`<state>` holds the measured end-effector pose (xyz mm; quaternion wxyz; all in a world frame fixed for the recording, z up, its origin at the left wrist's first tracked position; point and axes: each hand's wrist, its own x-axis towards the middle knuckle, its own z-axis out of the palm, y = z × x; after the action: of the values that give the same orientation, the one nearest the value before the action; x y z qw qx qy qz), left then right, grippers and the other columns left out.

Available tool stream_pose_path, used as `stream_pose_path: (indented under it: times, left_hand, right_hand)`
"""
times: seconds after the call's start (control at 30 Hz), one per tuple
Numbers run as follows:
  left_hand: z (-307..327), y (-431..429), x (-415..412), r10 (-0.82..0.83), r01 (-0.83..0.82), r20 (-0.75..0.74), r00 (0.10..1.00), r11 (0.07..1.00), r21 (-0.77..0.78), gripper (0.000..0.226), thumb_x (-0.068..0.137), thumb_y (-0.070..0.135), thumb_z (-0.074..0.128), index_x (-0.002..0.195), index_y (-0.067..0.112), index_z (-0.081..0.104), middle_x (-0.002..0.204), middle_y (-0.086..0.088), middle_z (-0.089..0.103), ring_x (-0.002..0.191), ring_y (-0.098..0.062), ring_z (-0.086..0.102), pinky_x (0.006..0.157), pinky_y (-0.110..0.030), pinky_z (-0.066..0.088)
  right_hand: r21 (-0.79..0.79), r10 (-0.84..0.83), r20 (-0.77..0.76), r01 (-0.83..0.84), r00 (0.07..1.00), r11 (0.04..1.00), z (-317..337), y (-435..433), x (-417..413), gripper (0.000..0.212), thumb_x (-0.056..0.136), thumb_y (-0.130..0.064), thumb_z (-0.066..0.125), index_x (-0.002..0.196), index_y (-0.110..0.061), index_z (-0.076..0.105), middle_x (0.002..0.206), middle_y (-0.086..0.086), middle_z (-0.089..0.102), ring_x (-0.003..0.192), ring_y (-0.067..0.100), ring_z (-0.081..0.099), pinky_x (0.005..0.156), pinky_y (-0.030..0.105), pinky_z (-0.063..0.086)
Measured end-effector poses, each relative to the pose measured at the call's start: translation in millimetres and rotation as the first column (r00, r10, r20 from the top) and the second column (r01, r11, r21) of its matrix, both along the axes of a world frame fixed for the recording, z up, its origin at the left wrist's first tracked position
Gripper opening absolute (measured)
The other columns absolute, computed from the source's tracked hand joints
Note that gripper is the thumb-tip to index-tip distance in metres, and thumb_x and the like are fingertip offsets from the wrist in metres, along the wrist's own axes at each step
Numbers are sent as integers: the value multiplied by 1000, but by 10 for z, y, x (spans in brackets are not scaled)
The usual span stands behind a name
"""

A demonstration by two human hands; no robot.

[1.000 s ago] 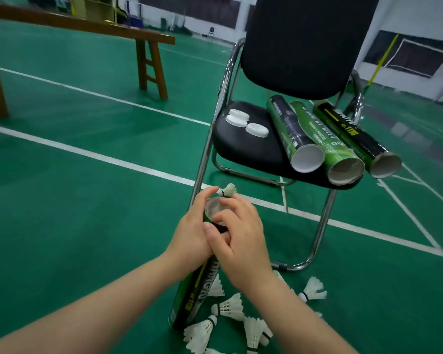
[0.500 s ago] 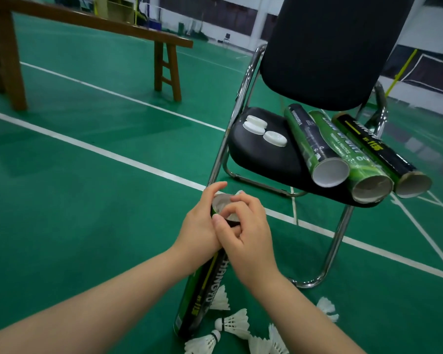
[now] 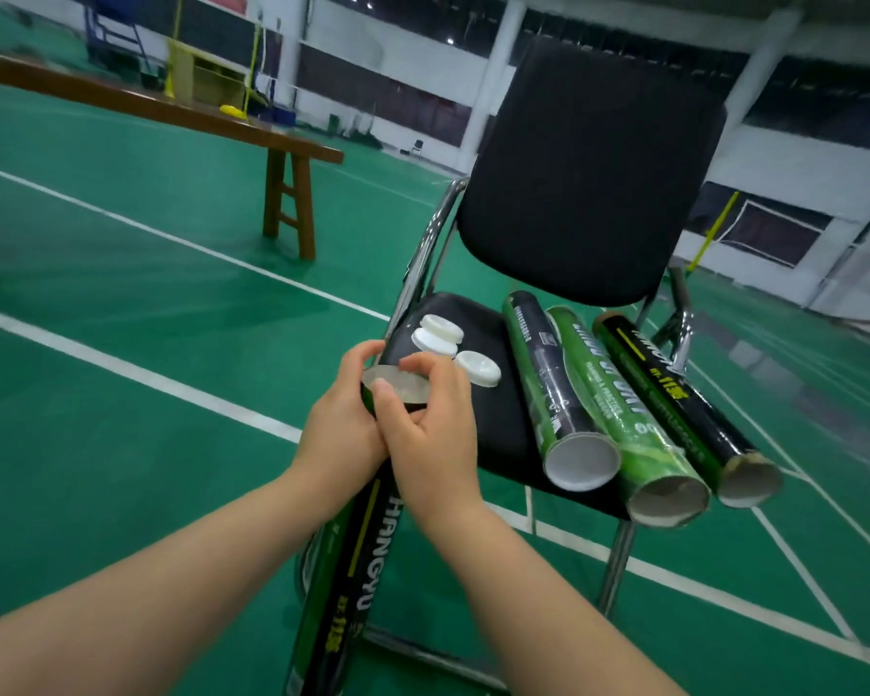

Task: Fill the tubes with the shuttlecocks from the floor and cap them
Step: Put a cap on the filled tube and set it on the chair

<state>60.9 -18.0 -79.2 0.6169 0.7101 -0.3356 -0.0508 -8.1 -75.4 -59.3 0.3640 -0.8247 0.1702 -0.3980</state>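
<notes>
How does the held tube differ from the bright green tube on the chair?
The held tube points steeply up, gripped at its top by the left hand and right hand; the bright green tube lies on the chair seat, untouched. The held tube is mostly black; the bright green tube is green all over. Both are long cylinders.

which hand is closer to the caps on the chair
Right. The right hand is just beside the caps; the left hand is farther left, both on the tube.
</notes>
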Motion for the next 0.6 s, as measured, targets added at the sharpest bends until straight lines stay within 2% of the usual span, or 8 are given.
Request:
stream_pose_path:
  times: [0.1, 0.2, 0.27, 0.33, 0.4, 0.5, 0.57, 0.6]
  left_hand:
    - [137, -177, 52, 24, -24, -5, 1000, 1000, -19, 58, 85, 15, 63, 133, 32, 36, 81, 18, 50, 70, 7, 45, 53, -3, 34]
    - [201, -327, 62, 31, -33, -29, 999, 999, -37, 61, 84, 17, 65, 134, 33, 34, 89, 10, 53, 73, -8, 50, 54, -5, 32]
    - [211, -393, 47, 28, -29, -35, 999, 999, -31, 63, 83, 18, 64, 136, 33, 33, 96, 7, 55, 80, -14, 50, 56, -9, 31]
    - [204, -436, 10, 24, -26, -56, 998, 999, -33, 67, 79, 19, 66, 136, 34, 32, 107, 3, 56, 87, -17, 51, 60, -17, 36]
    - [162, -455, -43, 38, -41, -78, 996, 998, -45, 75, 72, 25, 74, 135, 33, 34, 120, 1, 56, 100, -19, 54, 71, -25, 40]
    - [84, -449, -73, 66, -73, -98, 993, 995, -67, 81, 65, 34, 80, 133, 32, 36, 125, 2, 55, 109, -17, 52, 82, -25, 40]
    - [56, -446, -46, 79, -90, -131, 988, 993, -81, 82, 63, 37, 81, 131, 33, 37, 123, 2, 55, 107, -16, 52, 85, -26, 42]
    - [52, -448, -27, 83, -95, -139, 987, 992, -83, 82, 63, 38, 81, 131, 33, 36, 122, 3, 55, 106, -15, 52, 87, -26, 43]
  right_hand:
    - [38, -31, 40, 29, 999, 999, 106, -145, 103, 32, 76, -41, 58, 103, -27, 49, 105, -6, 50, 94, -2, 48, 77, 7, 37]
    - [42, -59, 69, 56, 996, 998, 149, -273, 158, 36, 68, -52, 52, 99, -35, 46, 104, -10, 52, 95, 3, 52, 82, 17, 43]
    - [61, -47, 68, 43, 997, 997, 151, -357, 161, 31, 68, -52, 51, 95, -39, 45, 104, -11, 54, 96, 2, 52, 81, 16, 43]
    - [147, -34, 71, 23, 997, 989, 149, -422, 152, 20, 76, -45, 54, 92, -37, 48, 101, -11, 56, 92, -1, 53, 78, 14, 42]
    - [317, -61, 111, 23, 992, 948, 165, -489, 165, 5, 88, -34, 53, 91, -30, 54, 92, -11, 59, 85, -1, 55, 74, 17, 43]
    - [456, -218, 109, 146, 970, 878, 215, -655, 242, 15, 95, -29, 44, 95, -21, 57, 86, -9, 59, 84, 9, 56, 67, 23, 41]
    - [407, -306, 6, 277, 952, 871, 252, -797, 330, 17, 95, -29, 44, 104, -21, 56, 96, -6, 57, 90, 13, 53, 68, 24, 39]
    - [373, -331, -58, 328, 942, 868, 259, -871, 382, 21, 94, -29, 45, 110, -22, 54, 107, -3, 56, 98, 16, 52, 74, 26, 39]
